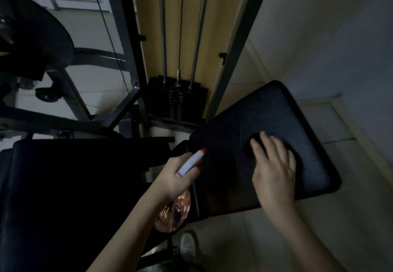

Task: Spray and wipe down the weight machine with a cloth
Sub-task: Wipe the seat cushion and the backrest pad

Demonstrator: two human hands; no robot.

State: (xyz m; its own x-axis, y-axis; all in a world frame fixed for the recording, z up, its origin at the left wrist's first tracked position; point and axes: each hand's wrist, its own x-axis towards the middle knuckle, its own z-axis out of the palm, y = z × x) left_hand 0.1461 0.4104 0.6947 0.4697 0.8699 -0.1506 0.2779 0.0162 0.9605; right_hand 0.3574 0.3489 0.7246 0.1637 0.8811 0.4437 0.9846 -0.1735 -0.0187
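The machine (125, 37) stands ahead of me, its grey frame rising over the weight stack (176, 101), which sits at the foot of two bright rods. The black pad (293, 123) lies to the right of the stack and tilts toward me. That is the surface I am working on. A second dark bench (74, 176) fills the lower left, too dim to make out in detail.

My left hand (173, 179) grips the bottle (191, 163) round its neck. The red tip points toward the pad's near-left edge, and the clear body hangs below my fist. My right hand (274, 171) lies flat with the fingers straight and slightly spread, pressing the cloth (247, 151) onto the middle of the pad. Only a dark patch of cloth shows past my fingertips, and in this light it hardly stands out from the vinyl.

I judge the step in hand to be the wipe of this pad. To do it well I would:

- Press with the whole palm so the cloth does not bunch or slip out from under the fingers.
- Run long, overlapping strokes from the far end toward me.
- Carry each stroke over the rounded edges and corners, where grime tends to gather.
- Hold the bottle clear of the wiping path, with the nozzle pointed away from the stack and rods.
- Look across the surface for wet sheen, since I cannot tell from here which parts are already damp.
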